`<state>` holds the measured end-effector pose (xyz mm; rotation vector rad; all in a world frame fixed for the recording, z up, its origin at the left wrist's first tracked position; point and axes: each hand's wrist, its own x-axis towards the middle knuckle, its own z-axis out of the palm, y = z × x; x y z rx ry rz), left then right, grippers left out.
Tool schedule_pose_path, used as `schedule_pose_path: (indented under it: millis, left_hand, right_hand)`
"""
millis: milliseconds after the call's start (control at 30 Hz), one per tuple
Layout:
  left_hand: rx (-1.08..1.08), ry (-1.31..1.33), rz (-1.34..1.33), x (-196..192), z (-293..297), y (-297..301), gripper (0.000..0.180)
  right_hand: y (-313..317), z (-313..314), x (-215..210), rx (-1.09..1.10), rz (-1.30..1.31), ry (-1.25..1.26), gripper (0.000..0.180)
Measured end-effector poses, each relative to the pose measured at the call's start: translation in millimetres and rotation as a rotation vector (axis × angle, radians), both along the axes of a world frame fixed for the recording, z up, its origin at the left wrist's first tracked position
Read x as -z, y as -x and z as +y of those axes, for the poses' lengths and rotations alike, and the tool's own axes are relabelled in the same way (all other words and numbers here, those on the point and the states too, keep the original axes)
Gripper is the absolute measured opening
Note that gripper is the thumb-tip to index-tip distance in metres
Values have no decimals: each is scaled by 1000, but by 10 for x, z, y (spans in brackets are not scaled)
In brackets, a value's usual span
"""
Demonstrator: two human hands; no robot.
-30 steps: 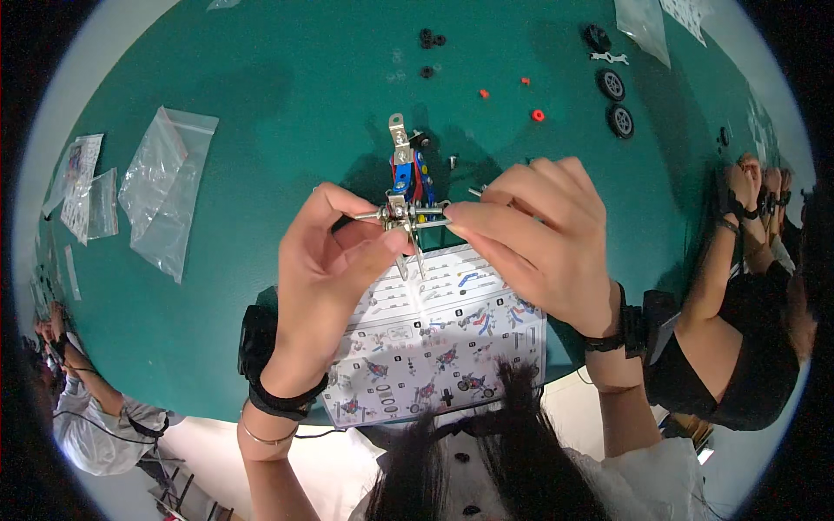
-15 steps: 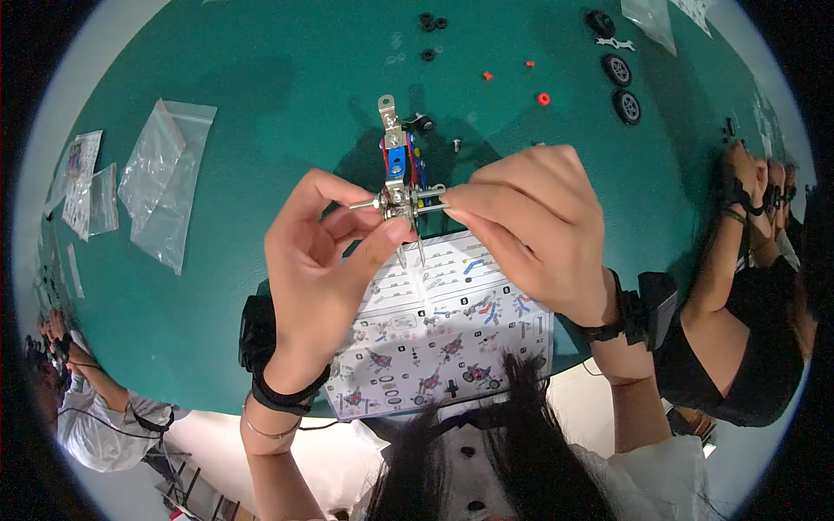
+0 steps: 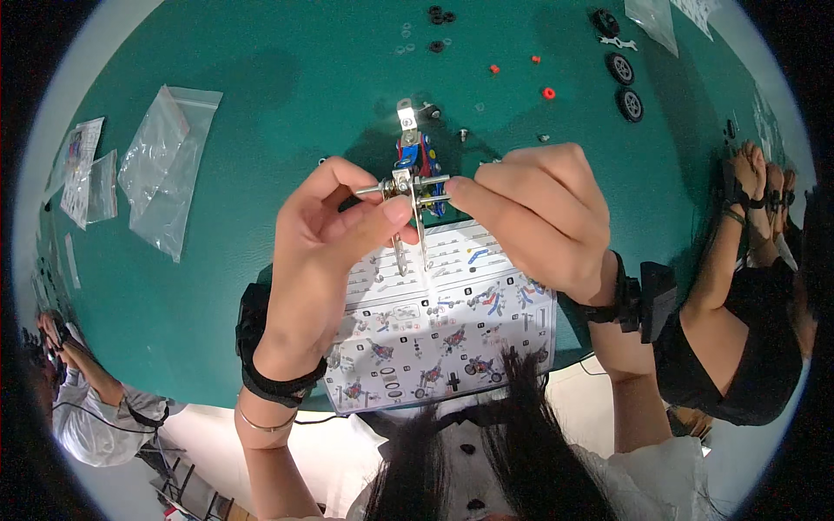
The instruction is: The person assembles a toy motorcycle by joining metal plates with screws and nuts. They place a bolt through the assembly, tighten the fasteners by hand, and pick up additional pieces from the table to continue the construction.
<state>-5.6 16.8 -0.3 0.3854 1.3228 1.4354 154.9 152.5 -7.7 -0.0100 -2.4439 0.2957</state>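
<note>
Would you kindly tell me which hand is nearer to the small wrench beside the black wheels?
Right. The right hand is nearer, below the wrench and slightly to its left in the picture; the left hand is farther off, well to its lower left.

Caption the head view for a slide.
The left hand holds a metal model, the right hand at its bolts, above a printed sheet.

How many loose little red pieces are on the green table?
3. The nearest red piece lies beyond the right hand. The second red piece is farther away, and the third red piece is off to the left. Others could be hidden from view.
</note>
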Motion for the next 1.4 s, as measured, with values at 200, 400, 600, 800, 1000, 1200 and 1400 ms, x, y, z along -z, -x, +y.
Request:
schedule_pose_path:
  millis: [200,400,600,800,1000,1200,1400]
  left_hand:
    - [-10,-59,-3,-2,-16,-2,18]
    - [-43,-99,104,-19,17,-74,19]
    - [-60,-127,165,-21,11,-81,22]
    - [-75,-137,160,11,8,-86,22]
    - [-51,-114,90,-25,-5,-54,19]
    - [-23,-62,-41,-26,-14,-9,18]
    - [-64,-123,79,-17,4,-62,18]
  right_hand:
    - [55,2,-87,61,-39,107,24]
    - [96,-196,-56,176,-182,788,9]
    - [89,-216,-75,151,-186,792,6]
    - [100,-189,15,71,-122,782,3]
    - [99,-188,-40,107,-115,527,7]
    - [86,-140,-57,77,-128,267,9]
    - [113,-199,-13,78,-133,655,8]
